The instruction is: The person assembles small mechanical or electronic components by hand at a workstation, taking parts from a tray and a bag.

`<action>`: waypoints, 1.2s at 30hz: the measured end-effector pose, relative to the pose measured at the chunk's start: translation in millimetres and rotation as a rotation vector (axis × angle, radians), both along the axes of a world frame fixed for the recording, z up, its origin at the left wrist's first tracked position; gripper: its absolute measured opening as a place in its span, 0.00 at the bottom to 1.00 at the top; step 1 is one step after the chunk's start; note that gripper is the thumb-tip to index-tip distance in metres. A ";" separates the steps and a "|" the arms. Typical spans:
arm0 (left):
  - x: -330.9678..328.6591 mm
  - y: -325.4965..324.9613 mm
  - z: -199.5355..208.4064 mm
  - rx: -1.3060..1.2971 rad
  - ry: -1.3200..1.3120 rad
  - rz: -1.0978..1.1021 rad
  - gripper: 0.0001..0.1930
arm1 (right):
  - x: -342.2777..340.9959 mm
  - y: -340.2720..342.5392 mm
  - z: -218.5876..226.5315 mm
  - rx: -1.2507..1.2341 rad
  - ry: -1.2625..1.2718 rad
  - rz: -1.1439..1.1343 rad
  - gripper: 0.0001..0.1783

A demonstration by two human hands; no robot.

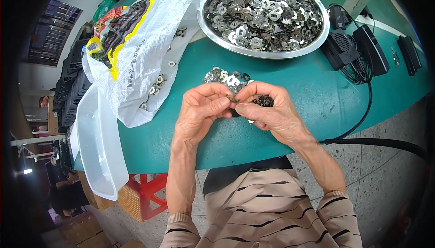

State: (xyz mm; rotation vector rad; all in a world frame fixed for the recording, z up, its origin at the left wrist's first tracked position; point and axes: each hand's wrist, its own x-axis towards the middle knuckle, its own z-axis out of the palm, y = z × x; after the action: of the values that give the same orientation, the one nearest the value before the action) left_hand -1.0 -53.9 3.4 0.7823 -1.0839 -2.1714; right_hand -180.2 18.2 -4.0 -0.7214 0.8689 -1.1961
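Note:
Over the green table my two hands meet, fingertips almost touching. My left hand pinches a small dark metal piece between thumb and forefinger. The thumb and forefinger of my right hand close on the same spot, and a stack of dark metal pieces sits within that hand. Just beyond my fingers lies a loose pile of small flat metal pieces. Farther back stands a big round metal basin heaped with such pieces.
A white woven sack with several metal pieces on it lies at the left, next to a translucent plastic tub at the table edge. Black devices with a coiled cable stand at the right. A red stool is below.

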 end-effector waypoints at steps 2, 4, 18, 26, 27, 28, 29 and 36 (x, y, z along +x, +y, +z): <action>-1.9 2.8 1.2 -0.098 -0.017 0.061 0.08 | -0.6 -0.3 0.7 0.010 -0.023 0.000 0.09; -2.3 3.5 2.1 -0.156 -0.045 0.059 0.07 | -1.1 -0.8 3.5 0.035 -0.029 0.003 0.09; -5.6 8.1 6.3 -0.299 -0.166 0.057 0.08 | -4.8 -3.6 -0.4 0.109 -0.179 0.062 0.08; -3.0 3.0 4.8 -0.418 -0.266 0.306 0.08 | -5.9 -7.6 -0.9 0.178 -0.300 0.067 0.06; -2.0 0.7 3.4 -0.418 -0.266 0.305 0.08 | -6.8 -8.4 -2.9 0.184 -0.340 0.068 0.06; -1.2 -1.6 1.8 -0.528 -0.350 0.407 0.08 | -7.7 -8.9 -4.7 0.189 -0.380 0.070 0.06; -0.5 -3.2 0.8 -0.639 -0.436 0.511 0.08 | -8.4 -9.2 -5.5 0.188 -0.381 0.072 0.06; -8.1 -5.5 -11.1 -1.185 -0.917 0.514 0.09 | -10.5 -6.7 -5.5 0.176 -0.546 0.088 0.07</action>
State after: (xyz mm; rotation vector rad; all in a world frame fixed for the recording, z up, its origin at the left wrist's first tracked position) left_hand -9.1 -59.4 -7.7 1.2260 -1.9693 -0.4272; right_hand -190.7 11.5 -9.6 -0.2619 0.4711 -1.1429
